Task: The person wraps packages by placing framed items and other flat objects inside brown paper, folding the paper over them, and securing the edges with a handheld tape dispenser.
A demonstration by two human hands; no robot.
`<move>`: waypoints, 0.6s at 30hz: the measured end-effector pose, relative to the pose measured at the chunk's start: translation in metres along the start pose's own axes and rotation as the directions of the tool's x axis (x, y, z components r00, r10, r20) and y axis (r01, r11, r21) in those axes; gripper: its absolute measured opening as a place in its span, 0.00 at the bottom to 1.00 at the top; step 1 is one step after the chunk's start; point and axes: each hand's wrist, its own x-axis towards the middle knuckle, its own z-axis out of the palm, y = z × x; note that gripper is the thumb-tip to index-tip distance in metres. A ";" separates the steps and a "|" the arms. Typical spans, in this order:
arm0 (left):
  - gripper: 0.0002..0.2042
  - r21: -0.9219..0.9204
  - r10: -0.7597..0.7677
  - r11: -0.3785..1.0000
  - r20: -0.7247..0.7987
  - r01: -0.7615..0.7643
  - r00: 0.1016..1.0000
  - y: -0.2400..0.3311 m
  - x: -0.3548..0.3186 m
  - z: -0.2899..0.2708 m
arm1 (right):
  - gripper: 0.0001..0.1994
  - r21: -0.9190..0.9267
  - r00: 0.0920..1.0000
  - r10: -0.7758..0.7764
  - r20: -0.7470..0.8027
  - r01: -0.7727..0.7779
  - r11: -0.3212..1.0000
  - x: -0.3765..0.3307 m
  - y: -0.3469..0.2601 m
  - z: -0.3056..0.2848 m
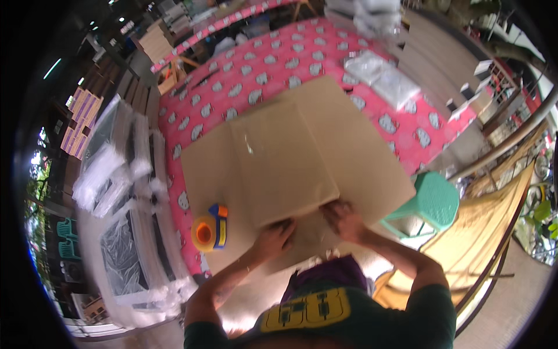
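Note:
A flat brown cardboard package lies on a larger brown cardboard sheet, with shiny clear tape showing on its upper face. At the package's near edge, left of its middle, my left hand has its fingers curled against the cardboard. My right hand grips the same edge near the right corner, its fingers bent over the cardboard. Both thumbs are partly hidden. To the left of my left hand, a tape dispenser with a blue body, orange end and yellowish tape roll rests on the sheet.
A pink patterned cloth covers the table. Clear plastic packets lie at its far right. A green stool stands to the right. Plastic-wrapped framed panels lean in stacks at the left. A tan tarp hangs on the right.

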 end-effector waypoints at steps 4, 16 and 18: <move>0.32 0.029 0.069 0.997 -0.103 -0.066 0.992 -0.001 0.006 0.010 | 0.29 0.037 0.999 -0.031 0.016 0.031 0.999 0.012 0.003 -0.012; 0.18 0.099 -0.209 0.972 -0.040 0.212 0.977 0.033 0.025 0.015 | 0.25 0.050 0.969 -0.241 -0.046 0.243 0.969 0.014 0.017 0.015; 0.15 0.229 -0.081 0.965 -0.214 0.130 0.973 0.036 0.031 -0.015 | 0.25 0.067 0.975 -0.222 0.024 0.220 0.973 0.016 0.022 0.018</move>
